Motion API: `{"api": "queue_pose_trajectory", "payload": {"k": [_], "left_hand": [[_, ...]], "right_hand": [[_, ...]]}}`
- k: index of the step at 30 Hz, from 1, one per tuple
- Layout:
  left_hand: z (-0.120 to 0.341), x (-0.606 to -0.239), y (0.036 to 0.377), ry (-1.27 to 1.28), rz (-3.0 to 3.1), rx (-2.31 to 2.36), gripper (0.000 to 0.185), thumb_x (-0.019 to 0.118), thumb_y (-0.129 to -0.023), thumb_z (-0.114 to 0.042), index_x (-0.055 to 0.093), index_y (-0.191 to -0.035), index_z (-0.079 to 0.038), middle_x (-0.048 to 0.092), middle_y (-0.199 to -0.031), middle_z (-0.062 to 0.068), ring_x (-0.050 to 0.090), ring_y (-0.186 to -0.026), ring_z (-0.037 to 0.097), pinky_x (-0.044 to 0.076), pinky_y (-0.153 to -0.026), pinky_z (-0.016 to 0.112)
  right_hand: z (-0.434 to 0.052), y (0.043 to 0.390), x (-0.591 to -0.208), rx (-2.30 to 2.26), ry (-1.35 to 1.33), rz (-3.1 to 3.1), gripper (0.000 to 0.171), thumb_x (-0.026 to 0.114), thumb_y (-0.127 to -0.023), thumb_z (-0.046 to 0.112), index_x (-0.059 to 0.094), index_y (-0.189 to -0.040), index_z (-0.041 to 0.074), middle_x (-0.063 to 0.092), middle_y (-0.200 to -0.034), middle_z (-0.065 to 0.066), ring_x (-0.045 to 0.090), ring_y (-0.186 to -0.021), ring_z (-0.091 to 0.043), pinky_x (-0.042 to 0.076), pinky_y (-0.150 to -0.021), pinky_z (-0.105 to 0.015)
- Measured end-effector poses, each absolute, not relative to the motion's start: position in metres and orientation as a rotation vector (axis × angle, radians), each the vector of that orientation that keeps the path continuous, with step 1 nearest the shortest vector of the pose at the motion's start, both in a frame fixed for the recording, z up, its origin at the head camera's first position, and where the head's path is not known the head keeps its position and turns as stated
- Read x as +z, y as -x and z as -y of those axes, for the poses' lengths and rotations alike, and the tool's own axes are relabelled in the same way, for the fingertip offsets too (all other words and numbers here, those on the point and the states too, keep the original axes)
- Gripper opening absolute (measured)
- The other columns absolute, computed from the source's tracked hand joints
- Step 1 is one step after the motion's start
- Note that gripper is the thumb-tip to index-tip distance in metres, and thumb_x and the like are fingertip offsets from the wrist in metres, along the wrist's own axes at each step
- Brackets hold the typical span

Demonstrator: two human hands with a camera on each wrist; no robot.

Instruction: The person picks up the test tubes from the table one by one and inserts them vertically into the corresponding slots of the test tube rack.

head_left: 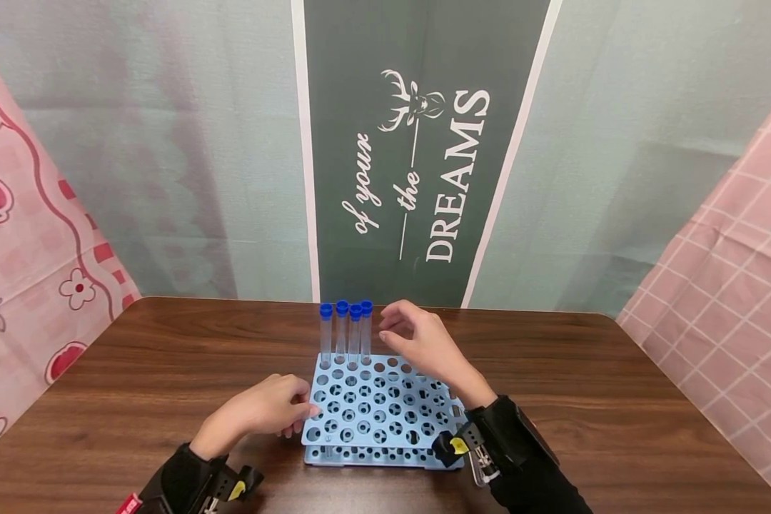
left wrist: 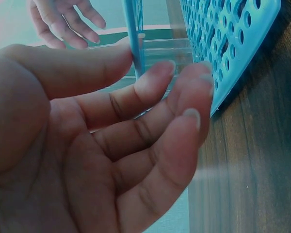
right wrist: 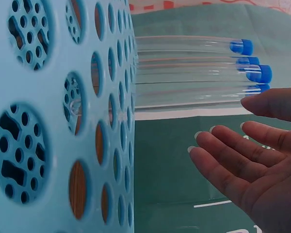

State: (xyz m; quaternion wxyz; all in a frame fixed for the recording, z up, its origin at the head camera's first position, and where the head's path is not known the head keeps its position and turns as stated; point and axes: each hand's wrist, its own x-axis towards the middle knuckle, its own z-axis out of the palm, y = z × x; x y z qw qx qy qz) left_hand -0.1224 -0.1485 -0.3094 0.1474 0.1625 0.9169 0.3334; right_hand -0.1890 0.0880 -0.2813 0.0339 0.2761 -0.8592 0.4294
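A light-blue test tube rack (head_left: 365,409) with rows of round holes stands on the table. Several clear test tubes with blue caps (head_left: 355,312) stand upright in its far left corner. At the rack's left edge is my left hand (head_left: 271,405); in the left wrist view, its thumb and index finger (left wrist: 153,80) pinch the rim of the top plate. My right hand (head_left: 422,341) hovers over the far side of the rack, just right of the tubes. Its fingers are relaxed and apart, holding nothing, as the right wrist view also shows near the capped tubes (right wrist: 194,75).
The brown wooden table (head_left: 167,357) extends to both sides of the rack. Beside the rack's near right corner, a clear rounded object (head_left: 477,474) shows partly from under the right wrist. A grey-green cloth with white lettering (head_left: 424,178) hangs behind the table.
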Motion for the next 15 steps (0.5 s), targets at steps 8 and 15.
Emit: {"api": "queue_pose_trajectory", "payload": {"k": [8,15], "left_hand": [[0.148,-0.309,0.123,-0.462,-2.638,0.952,0.026,0.062,-0.086,-0.016,0.052,-0.065,-0.007,0.052,-0.055,0.0,0.048,-0.046,0.011,0.038,-0.045,0.025],[0.147,-0.308,0.123,-0.462,-2.64,0.944,0.026,0.062,-0.087,-0.015,0.052,-0.065,-0.007,0.052,-0.055,-0.001,0.049,-0.047,0.012,0.038,-0.045,0.025]], "right_hand": [[-0.101,0.187,-0.281,1.351,-0.829,2.599,0.019,0.063,-0.085,0.007,0.058,-0.103,0.004,0.063,-0.093,-0.004,0.061,-0.087,-0.018,0.049,-0.077,-0.034],[-0.113,0.182,-0.277,1.359,-0.757,2.613,0.02,0.064,-0.085,0.01,0.058,-0.104,0.005,0.063,-0.092,-0.003,0.06,-0.085,-0.016,0.048,-0.079,-0.033]]}}
